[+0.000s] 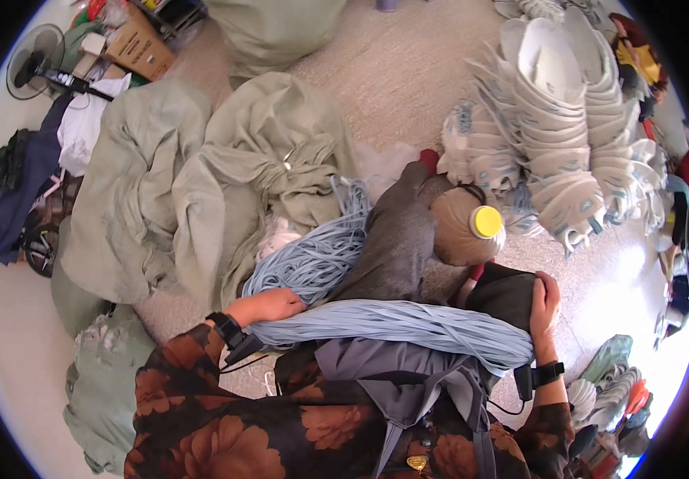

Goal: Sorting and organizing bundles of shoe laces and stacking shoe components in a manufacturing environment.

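The thick bundle of pale blue straps (392, 323) lies across the person's lap, running from about nine o'clock to four o'clock of the picture's centre, and the likeliest trouble is that it slides apart — the strands are thin, flat and smooth-looking, loosely laid side by side, so a slack hold at either end could let them fan out and tangle with the second heap of blue straps (312, 255) just above it. The left hand (273, 305) is curled closed around the bundle's left end; the right hand (544, 307) presses with fingers spread flat against a dark cloth-covered knee (504, 295) at the bundle's right end, holding nothing that I can make out. A brown plastic bottle with a yellow cap (468, 227) rests tilted at one o'clock of the bundle — it could roll off the grey trouser leg (396, 239) if that leg shifts. Around eleven o'clock lie big crumpled sacks of grey-green woven cloth (201, 176), soft and deeply folded; at two o'clock stand leaning stacks of white moulded sole pieces (560, 120), stiff, curved and nested, which look ready to topple if knocked.
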Demonstrator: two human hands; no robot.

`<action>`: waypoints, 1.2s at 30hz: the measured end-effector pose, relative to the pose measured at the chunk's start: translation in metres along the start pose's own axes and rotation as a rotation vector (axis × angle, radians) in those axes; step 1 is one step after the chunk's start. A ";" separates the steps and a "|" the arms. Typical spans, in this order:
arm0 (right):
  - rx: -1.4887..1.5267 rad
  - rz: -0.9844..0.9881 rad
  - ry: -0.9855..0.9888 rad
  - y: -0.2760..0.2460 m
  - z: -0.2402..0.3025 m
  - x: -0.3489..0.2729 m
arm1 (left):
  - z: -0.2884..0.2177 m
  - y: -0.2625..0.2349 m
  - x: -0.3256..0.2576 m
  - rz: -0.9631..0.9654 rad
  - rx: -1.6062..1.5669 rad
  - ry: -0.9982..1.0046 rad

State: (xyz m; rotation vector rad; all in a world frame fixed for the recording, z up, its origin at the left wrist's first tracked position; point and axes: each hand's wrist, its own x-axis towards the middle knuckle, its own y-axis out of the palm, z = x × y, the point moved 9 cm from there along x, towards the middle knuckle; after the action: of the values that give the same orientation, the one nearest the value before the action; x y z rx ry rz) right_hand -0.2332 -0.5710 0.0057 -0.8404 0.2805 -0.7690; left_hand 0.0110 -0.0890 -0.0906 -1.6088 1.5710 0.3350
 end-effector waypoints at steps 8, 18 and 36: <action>-0.054 -0.092 0.034 -0.003 -0.001 -0.022 | -0.069 -0.072 0.031 -0.778 0.363 0.236; -0.005 -0.159 0.058 -0.033 0.000 -0.053 | 0.026 -0.015 0.163 -0.391 0.692 -0.083; -0.050 -0.174 0.055 -0.029 -0.004 -0.057 | 0.098 -0.032 0.197 -0.502 0.526 0.517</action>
State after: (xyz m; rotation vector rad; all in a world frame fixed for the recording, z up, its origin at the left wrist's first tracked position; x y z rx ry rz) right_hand -0.2901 -0.5451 0.0215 -0.8996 0.2794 -0.9517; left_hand 0.1101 -0.1604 -0.2763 -1.6504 1.3769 -0.7566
